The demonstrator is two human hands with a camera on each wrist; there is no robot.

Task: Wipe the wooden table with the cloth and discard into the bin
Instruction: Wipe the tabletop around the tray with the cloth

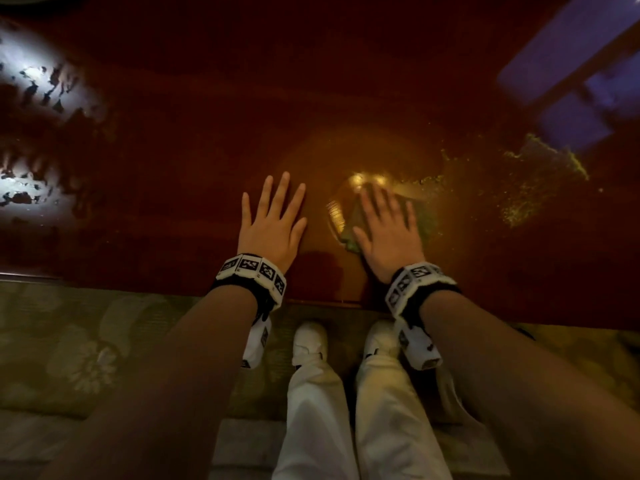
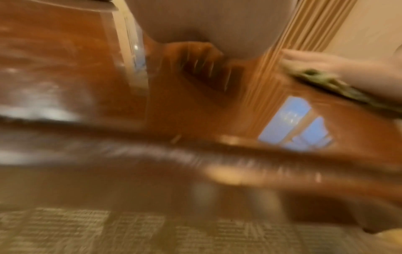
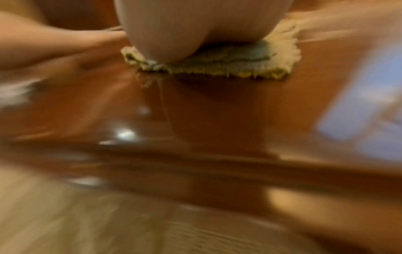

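Green cloth lies soft and flat under our right hand, near the front edge of the wooden table.

Our fingers are straight and press it down, not gripping; our left hand lies flat and bare beside it. We think it feels light, floppy and maybe damp, so we should bunch it up in the middle to lift it.

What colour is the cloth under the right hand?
Green, with a pale yellowish fringed edge; the cloth shows best in the right wrist view, pressed flat under the right hand.

Left hand, right hand flat, fingers straight
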